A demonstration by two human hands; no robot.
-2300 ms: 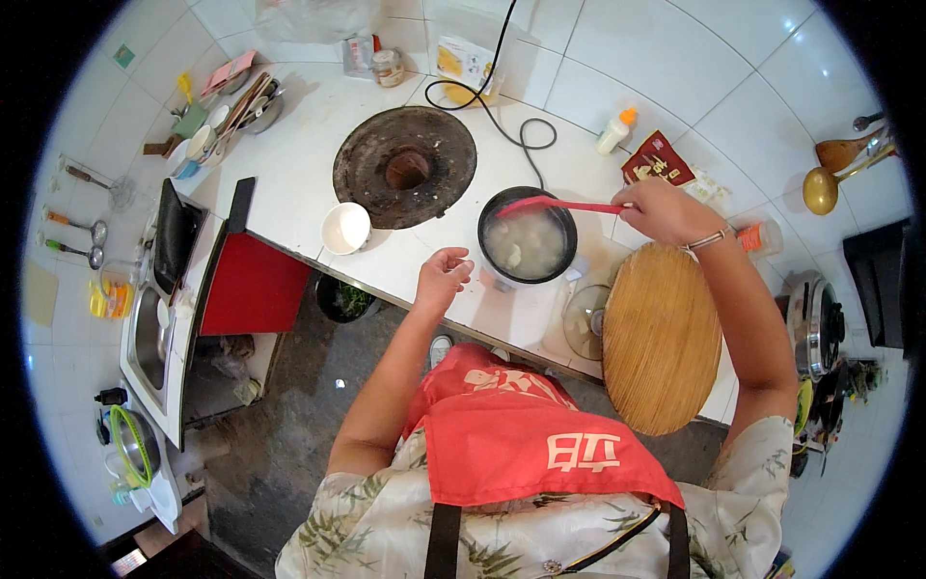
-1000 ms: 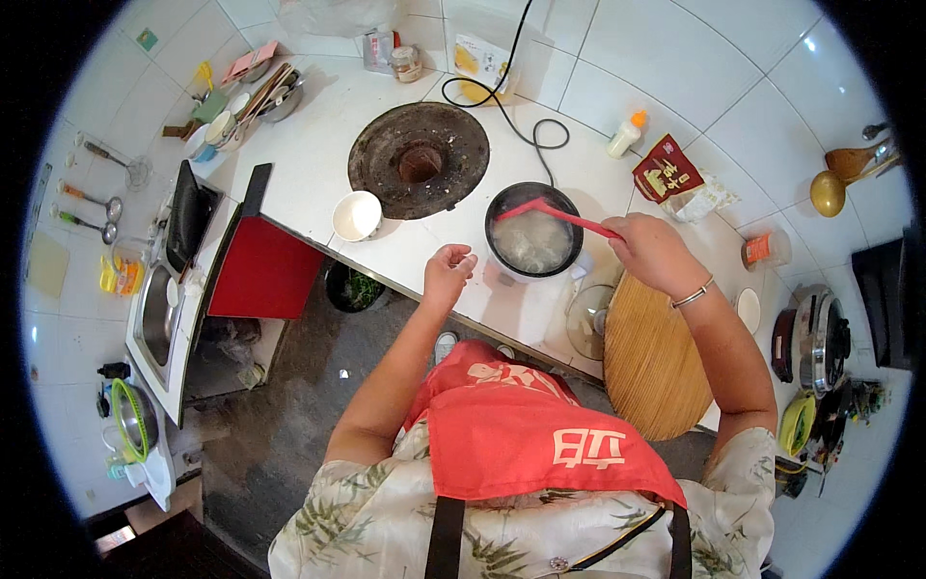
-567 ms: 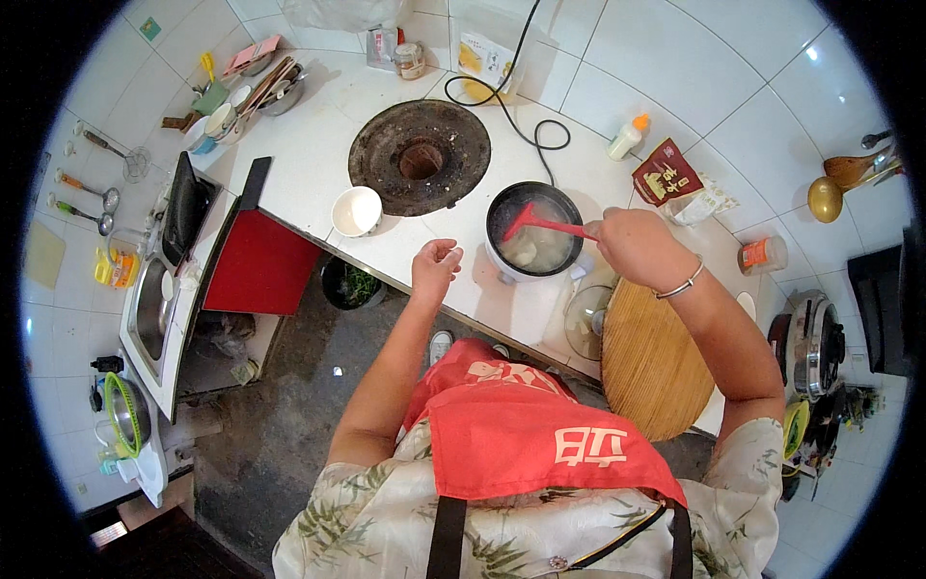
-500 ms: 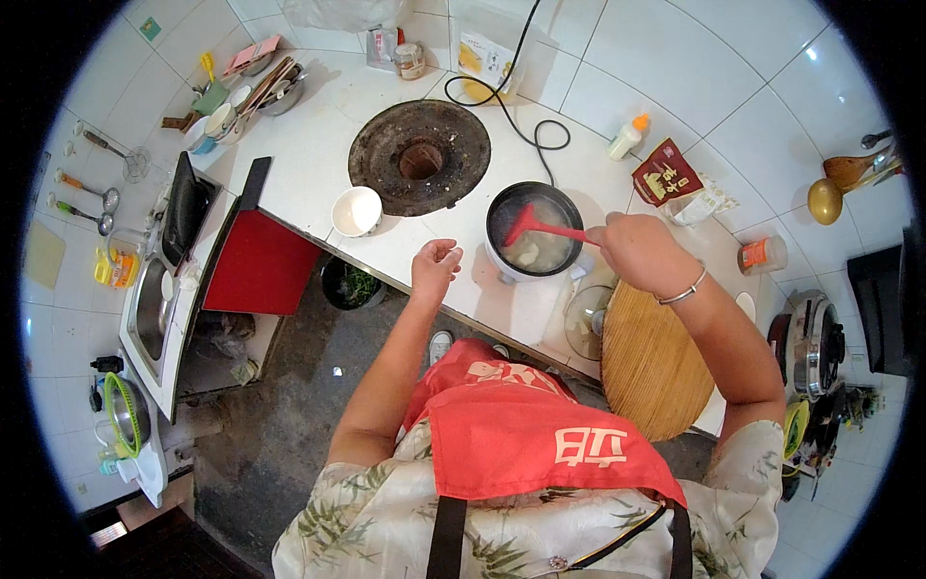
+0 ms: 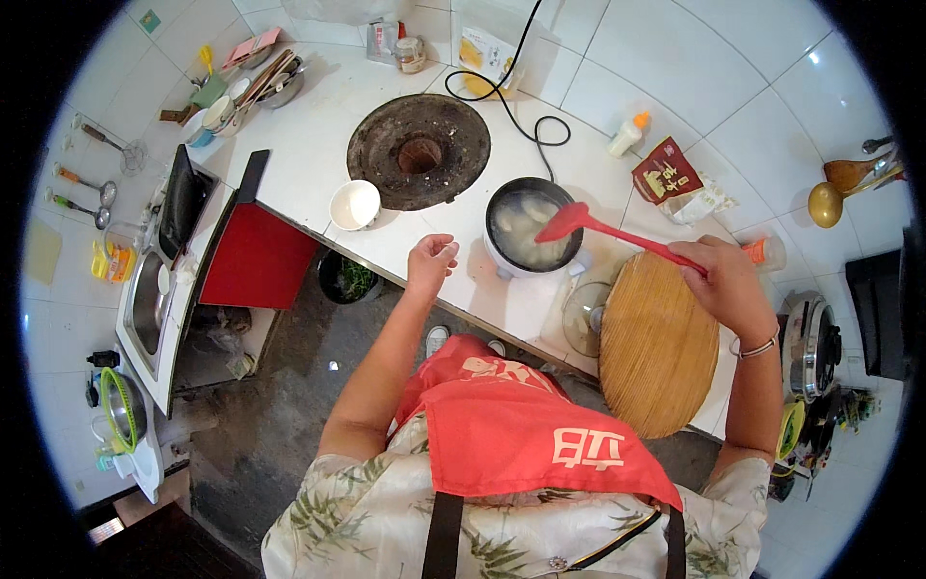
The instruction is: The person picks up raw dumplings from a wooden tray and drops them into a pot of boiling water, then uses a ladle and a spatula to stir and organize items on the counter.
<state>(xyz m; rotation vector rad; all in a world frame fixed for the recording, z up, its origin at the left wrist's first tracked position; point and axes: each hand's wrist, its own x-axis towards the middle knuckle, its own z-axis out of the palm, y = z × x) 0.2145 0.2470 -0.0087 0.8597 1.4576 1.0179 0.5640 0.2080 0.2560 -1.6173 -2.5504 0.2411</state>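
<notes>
My right hand [image 5: 730, 285] is closed round the handle of a red spatula [image 5: 617, 234]. The spatula's broad head is raised over the right rim of a small electric pot [image 5: 495, 253], which is black inside and white outside. Cloudy liquid with pale pieces [image 5: 526, 224] fills part of the pot. Left of the pot, my left hand [image 5: 431, 264] hovers by the counter's front edge, its fingers loosely bent and apart from the thumb, with nothing visible in it. A white bowl [image 5: 355, 206] stands beyond that hand, to its left.
A round wooden board [image 5: 660, 347] lies on the right, beside a glass lid [image 5: 585, 318]. Behind the pot runs a black cord [image 5: 526, 125]. A round stove opening [image 5: 419, 154] sits in the counter. A red packet [image 5: 666, 172] and a bottle [image 5: 629, 135] stand against the wall.
My right hand has drawn back to the right and nearer to me, lifting the spatula's head from inside the pot to above its right rim. My left hand has barely moved.
</notes>
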